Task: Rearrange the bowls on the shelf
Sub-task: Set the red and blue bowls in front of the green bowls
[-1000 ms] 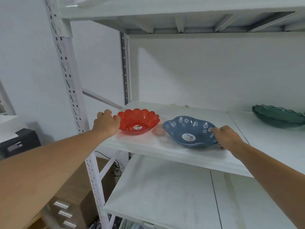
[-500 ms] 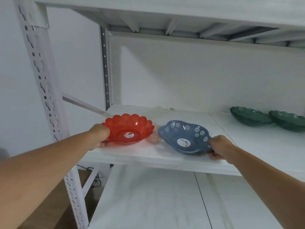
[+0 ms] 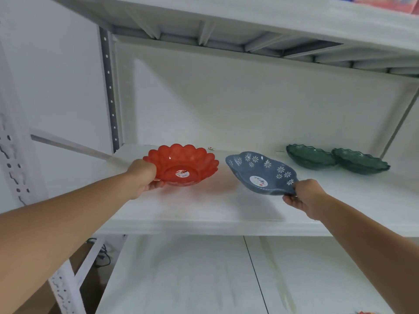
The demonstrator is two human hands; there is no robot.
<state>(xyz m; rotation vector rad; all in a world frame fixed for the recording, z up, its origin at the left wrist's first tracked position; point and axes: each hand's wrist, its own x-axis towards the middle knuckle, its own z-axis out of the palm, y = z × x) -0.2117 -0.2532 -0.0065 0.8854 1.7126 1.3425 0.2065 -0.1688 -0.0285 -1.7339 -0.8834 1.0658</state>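
A red scalloped bowl (image 3: 183,164) with a sticker inside is held by its left rim in my left hand (image 3: 145,177), lifted slightly off the white shelf (image 3: 204,214). To its right, a blue bowl (image 3: 258,173) with white flowers tilts up off the shelf, gripped at its near right rim by my right hand (image 3: 303,198). Two dark green wavy-edged bowls (image 3: 310,156) (image 3: 360,163) rest side by side at the back right of the same shelf.
A shelf board with metal ribs (image 3: 249,30) hangs close above. A lower white shelf (image 3: 204,279) lies below. White perforated uprights stand at left (image 3: 15,159) and at the back corner (image 3: 110,91). A diagonal brace (image 3: 399,123) crosses at the right.
Both hands have closed on the bowl rims and raised the red and blue bowls off the shelf. The view has swung right, bringing both green bowls into sight.
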